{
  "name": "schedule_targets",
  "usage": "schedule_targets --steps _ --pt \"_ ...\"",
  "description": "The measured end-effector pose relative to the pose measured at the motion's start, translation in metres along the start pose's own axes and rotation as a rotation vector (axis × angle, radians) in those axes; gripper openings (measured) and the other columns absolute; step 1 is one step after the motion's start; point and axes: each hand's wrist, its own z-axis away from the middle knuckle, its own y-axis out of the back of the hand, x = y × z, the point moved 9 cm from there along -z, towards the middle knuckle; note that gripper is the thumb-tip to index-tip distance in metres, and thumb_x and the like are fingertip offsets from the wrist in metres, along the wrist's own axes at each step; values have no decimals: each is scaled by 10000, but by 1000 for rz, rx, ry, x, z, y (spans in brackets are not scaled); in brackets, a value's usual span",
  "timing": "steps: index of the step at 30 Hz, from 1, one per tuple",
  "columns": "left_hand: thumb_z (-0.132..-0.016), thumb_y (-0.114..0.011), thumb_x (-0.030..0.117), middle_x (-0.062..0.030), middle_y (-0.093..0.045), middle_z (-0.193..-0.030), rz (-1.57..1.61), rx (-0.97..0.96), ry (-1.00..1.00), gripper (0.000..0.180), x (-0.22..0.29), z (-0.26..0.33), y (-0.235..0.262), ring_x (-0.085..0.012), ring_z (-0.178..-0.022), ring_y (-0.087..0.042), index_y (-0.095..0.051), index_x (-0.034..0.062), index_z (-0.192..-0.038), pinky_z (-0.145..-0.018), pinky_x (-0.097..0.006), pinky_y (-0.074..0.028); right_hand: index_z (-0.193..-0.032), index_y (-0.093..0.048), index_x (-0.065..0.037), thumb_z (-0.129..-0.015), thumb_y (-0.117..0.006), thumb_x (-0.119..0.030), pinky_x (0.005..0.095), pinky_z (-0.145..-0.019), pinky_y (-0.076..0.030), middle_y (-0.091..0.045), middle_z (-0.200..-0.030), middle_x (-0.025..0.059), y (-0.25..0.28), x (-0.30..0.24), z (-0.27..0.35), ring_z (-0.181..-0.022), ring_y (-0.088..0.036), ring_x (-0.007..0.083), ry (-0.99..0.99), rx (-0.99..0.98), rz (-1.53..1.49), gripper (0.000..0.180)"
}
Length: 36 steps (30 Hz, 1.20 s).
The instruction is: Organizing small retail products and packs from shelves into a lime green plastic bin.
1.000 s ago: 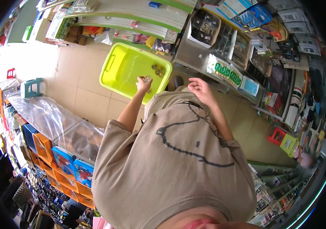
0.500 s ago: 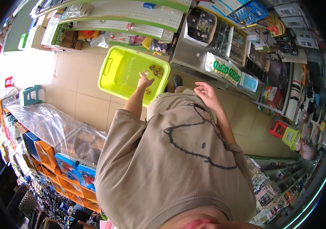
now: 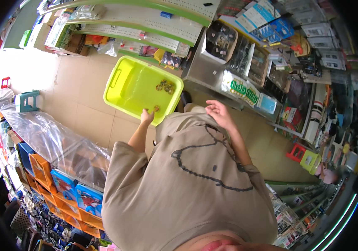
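A lime-green plastic tub [image 3: 131,85] sits on the floor in front of me. Several small round brown-and-gold pieces [image 3: 165,86] cluster toward its right end. Nearer to me lies a single similar round piece [image 3: 157,108], just right of my left hand [image 3: 146,116]. That hand is over the tub's near rim, thumb and fingers apart, with nothing visible in it. My right hand [image 3: 221,113] hovers by my right thigh, empty, its fingers loosely bent and apart.
White shelves [image 3: 145,19] with green edges stand beyond the tub. To the right is a metal counter [image 3: 206,69] with boxes of goods. Clear plastic sheeting [image 3: 57,138] covers goods above orange bins [image 3: 43,169] at left. A teal stool [image 3: 27,101] stands farther left.
My left hand has drawn back from the cluster of round pieces to the tub's near rim. My right hand remains beside my thigh. The whole view has shifted slightly.
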Motion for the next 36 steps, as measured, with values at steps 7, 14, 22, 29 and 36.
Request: schedule_targets --steps 7,14,22,29,36 --pt "-851 -677 314 -225 -677 -1075 256 96 149 488 -7 39 11 -336 -1021 -654 -555 12 -1215 -904 -411 -503 -1261 -554 -5 -934 -667 -183 220 -686 -487 -636 -930 51 -5 -38 -36 -765 -582 70 -69 -114 143 389" --pt "-885 -652 299 -160 -701 -1036 531 156 272 426 -65 76 -8 -239 -859 -690 -587 31 -1210 -802 -354 -530 -1163 -621 -21 -910 -696 -190 214 -626 -453 -607 -833 -22 -3 -119 -139 -693 -516 37 225 -190 278 314" --pt "-847 -626 260 -125 -686 -885 639 149 539 420 -147 163 -72 -193 -697 -650 -592 -25 -1154 -634 -327 -535 -1285 -501 -37 -813 -732 -195 436 -762 -515 -567 -1062 170 58 -306 -235 -801 -611 322 951 543 726 549" --pt "-942 -596 208 -68 -619 -881 804 195 644 341 -86 236 -54 -148 -681 -606 -503 11 -1204 -527 -263 -479 -1300 -493 -51 -829 -706 -291 490 -902 -475 -575 -1197 231 68 -397 -275 -1097 -569 412 1013 692 959 570" --pt "-950 -592 217 -71 -621 -906 870 347 665 333 -67 256 -55 -132 -732 -615 -506 25 -1209 -566 -257 -488 -1304 -526 -49 -890 -589 -488 523 -918 -476 -573 -1282 212 74 -382 -347 -1143 -576 394 687 644 1173 607"
